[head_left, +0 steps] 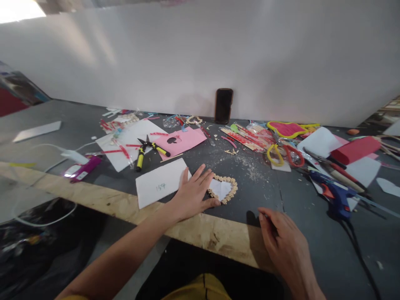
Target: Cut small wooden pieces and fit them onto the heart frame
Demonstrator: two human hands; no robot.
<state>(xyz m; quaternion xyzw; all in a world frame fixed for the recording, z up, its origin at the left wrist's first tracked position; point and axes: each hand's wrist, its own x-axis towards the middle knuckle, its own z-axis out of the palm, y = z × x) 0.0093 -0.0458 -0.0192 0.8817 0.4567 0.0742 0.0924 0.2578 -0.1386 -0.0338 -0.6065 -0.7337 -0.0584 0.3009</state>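
Note:
A small heart-shaped piece (221, 189), pale in the middle with a border of beige bead-like bits, lies flat near the table's front edge. My left hand (196, 192) rests at its left side with the fingers stretched out, thumb and fingertips touching the border. Under and beside that hand is a white card (161, 183) with "154" written in green. To the right of the heart, apart from it, my right hand (286, 237) is above the front edge. Its fingers are curled, with thumb and forefinger close together; whether something small is between them is hidden.
A blue glue gun (339, 196) lies on the right, its cord running forward. Yellow-handled pliers (145, 152) lie beside pink paper (184, 143). Scissors (284, 155), red strips and paper crowd the back. A phone (223, 106) leans against the white wall; a purple device (81, 168) is left.

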